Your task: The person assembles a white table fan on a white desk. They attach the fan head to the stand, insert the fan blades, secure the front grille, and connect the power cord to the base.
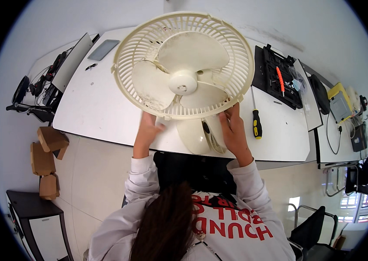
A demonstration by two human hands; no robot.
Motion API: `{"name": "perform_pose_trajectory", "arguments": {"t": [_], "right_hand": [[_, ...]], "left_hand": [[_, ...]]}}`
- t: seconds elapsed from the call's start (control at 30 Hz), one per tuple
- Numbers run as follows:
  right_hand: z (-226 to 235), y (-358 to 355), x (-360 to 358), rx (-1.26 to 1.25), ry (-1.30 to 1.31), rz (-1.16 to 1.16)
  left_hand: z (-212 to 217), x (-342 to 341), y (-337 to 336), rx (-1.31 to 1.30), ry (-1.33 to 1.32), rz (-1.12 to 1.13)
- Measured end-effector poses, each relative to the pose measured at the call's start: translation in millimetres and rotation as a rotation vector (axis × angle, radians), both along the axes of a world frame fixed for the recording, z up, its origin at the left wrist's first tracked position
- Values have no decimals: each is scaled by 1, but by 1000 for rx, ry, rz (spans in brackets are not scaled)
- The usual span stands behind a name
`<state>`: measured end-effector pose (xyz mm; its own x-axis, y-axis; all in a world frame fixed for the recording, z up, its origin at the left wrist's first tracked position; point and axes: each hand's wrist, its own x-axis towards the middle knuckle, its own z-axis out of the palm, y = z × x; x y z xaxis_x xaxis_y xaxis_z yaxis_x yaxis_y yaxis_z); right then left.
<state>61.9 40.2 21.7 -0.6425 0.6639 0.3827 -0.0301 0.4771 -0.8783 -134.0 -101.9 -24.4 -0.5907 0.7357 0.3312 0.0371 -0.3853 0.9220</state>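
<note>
The fan cage (241, 61) is open-fronted, its blades (195, 50) still mounted. Left hand (147, 131) and right hand (235, 130) reach behind; whether their fingers grip cannot be told.

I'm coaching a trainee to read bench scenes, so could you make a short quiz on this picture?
1. True or false: the cream fan has its blades exposed at the front.
2. What colour is the slim tool lying across the black tool case? A) blue B) orange C) green
3. Which of the person's hands is nearer the black-and-yellow screwdriver?

Key: 1. True. 2. B. 3. The right hand.
</note>
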Motion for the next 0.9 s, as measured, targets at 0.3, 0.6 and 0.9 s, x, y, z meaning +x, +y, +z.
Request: {"name": "perform_pose_trajectory", "arguments": {"t": [0.3,0.6,0.9], "right_hand": [[-12,7,2,-57,-11,41],[-12,11,2,25,-326,54],[-12,10,2,-2,-370,82]], "left_hand": [[4,64,15,-462,920,-40],[-2,73,21,-444,868,13],[-7,79,21,-460,881,95]]}}
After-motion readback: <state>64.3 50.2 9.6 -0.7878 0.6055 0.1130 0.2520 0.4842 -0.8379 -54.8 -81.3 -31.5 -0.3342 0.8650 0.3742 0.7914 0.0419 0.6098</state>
